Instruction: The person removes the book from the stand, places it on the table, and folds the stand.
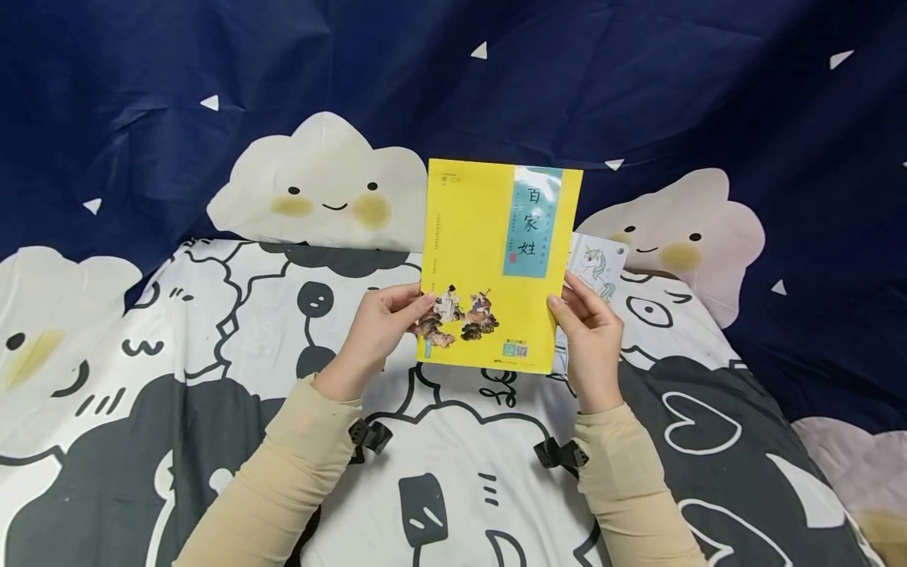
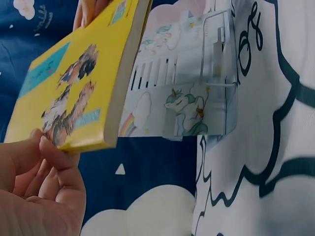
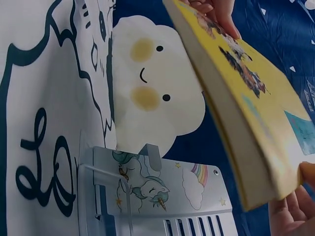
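Observation:
A yellow book (image 1: 475,236) with a blue title panel and small painted figures is held upright, its cover towards the head camera. My left hand (image 1: 379,331) pinches its left edge low down, thumb on the cover. On the opposite edge my right hand (image 1: 591,339) pinches it the same way. The wrist views show the book's thick page block and lower edge. Behind the book, partly hidden by it in the head view, is a white metal stand (image 2: 192,108) with slots, a wire frame and a printed unicorn and rainbow.
A bed-like surface with a black-and-white cartoon cloth (image 1: 453,488) lies below the hands. Dark blue fabric (image 1: 531,79) with white triangles and smiling clouds (image 1: 326,189) hangs behind. Each wrist carries a black camera strap (image 1: 368,437).

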